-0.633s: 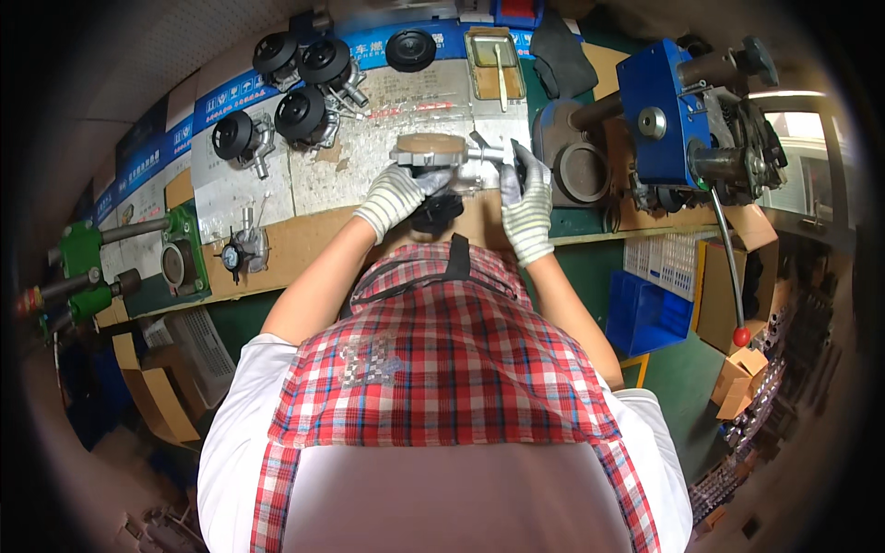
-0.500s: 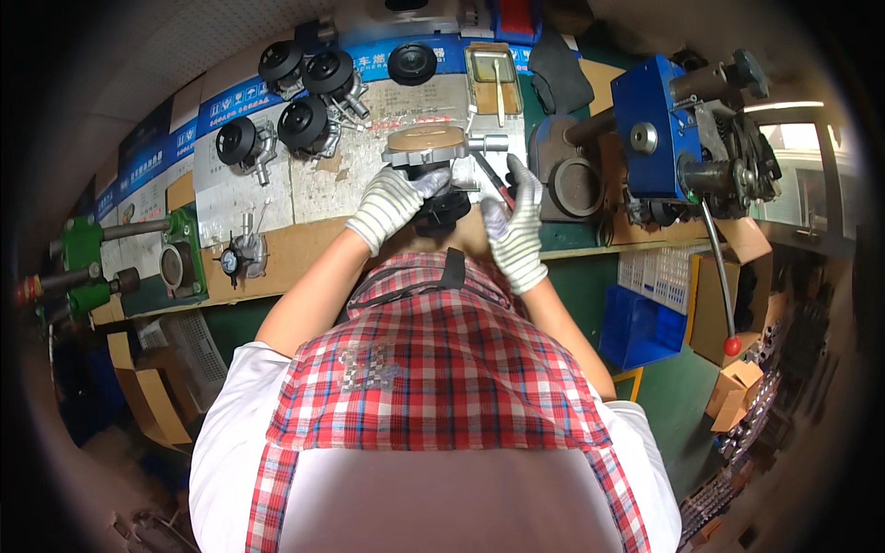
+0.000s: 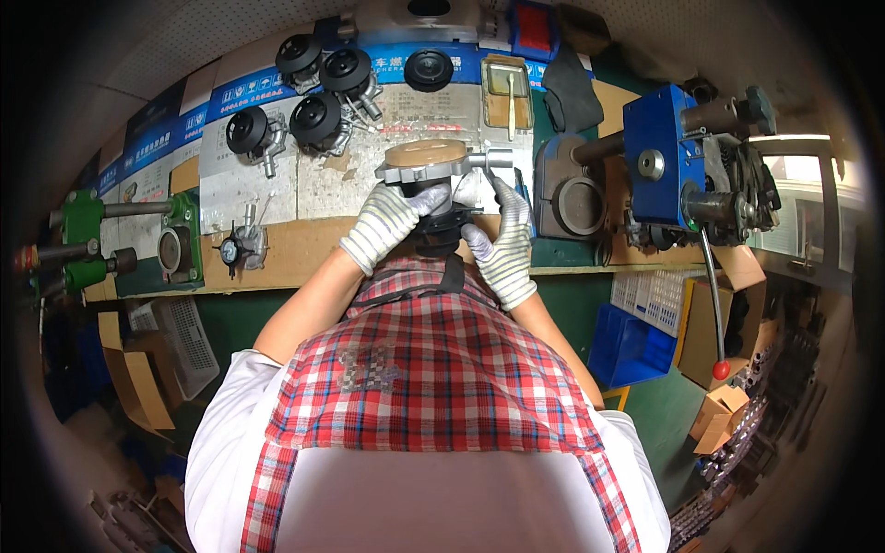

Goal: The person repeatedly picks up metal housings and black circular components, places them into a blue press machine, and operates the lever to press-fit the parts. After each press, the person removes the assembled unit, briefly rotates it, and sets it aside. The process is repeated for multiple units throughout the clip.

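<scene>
The left hand (image 3: 383, 223) grips a metal assembly (image 3: 426, 172) below its tan top — the piece sits right of that palm. The right hand (image 3: 504, 256) stands spread beside it, contact unclear. Beyond the left hand lie black-wheeled units (image 3: 316, 118); right of the right hand — a blue press (image 3: 654, 157).

Room around a cardboard-covered workbench (image 3: 560, 252)

Beyond the workbench's far edge, a pale perforated surface (image 3: 244, 41), wall or ceiling, is seen; past its right end, a window (image 3: 797, 175) is topped by a bright strip of light (image 3: 788, 137); below its front edge, green floor (image 3: 659, 419) is exposed; a blue bin (image 3: 631, 346) is placed there at right, a pale crate (image 3: 191, 343) at left.
</scene>
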`<state>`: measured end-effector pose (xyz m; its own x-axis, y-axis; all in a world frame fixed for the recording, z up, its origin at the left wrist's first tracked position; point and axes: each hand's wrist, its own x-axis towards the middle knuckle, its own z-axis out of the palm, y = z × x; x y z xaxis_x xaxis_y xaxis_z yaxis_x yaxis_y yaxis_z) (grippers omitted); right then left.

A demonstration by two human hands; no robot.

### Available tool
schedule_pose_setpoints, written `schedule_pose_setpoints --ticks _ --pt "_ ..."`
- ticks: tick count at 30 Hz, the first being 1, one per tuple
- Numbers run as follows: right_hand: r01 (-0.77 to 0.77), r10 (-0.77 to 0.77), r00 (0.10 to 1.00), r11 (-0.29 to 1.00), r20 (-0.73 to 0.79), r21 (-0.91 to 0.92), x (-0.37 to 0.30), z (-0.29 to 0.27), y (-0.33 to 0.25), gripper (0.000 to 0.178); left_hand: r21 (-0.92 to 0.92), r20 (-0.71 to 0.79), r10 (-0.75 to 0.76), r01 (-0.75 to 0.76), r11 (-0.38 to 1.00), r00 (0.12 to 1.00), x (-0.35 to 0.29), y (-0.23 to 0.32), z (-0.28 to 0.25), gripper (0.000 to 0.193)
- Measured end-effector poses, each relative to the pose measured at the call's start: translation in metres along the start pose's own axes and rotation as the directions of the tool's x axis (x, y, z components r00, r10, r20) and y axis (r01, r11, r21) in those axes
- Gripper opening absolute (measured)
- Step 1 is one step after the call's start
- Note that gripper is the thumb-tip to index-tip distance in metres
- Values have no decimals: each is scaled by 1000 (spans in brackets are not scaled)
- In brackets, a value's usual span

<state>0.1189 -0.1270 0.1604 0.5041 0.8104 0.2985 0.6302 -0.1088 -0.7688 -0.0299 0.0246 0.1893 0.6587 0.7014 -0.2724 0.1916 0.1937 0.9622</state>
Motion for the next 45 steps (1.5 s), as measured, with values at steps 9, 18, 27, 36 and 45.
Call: schedule_pose_setpoints --ticks 9,18,27,36,45 --pt "-131 103 976 982 193 138 -1 14 -4 87 -7 11 -42 42 999 999 -4 -12 -14 44" --pt "-72 40 957 993 289 99 15 24 -17 97 -79 -25 -81 79 994 996 -5 -20 -27 49" --pt "-312 272 944 920 186 237 18 30 -13 66 -161 -49 -46 37 986 998 0 -22 -34 53" --pt "-364 332 922 920 200 148 16 22 6 57 -211 -94 1 -21 977 996 2 -26 -38 50" --pt "-591 343 804 556 485 585 30 64 3 70 183 -24 -132 135 974 991 1 -30 -21 61"
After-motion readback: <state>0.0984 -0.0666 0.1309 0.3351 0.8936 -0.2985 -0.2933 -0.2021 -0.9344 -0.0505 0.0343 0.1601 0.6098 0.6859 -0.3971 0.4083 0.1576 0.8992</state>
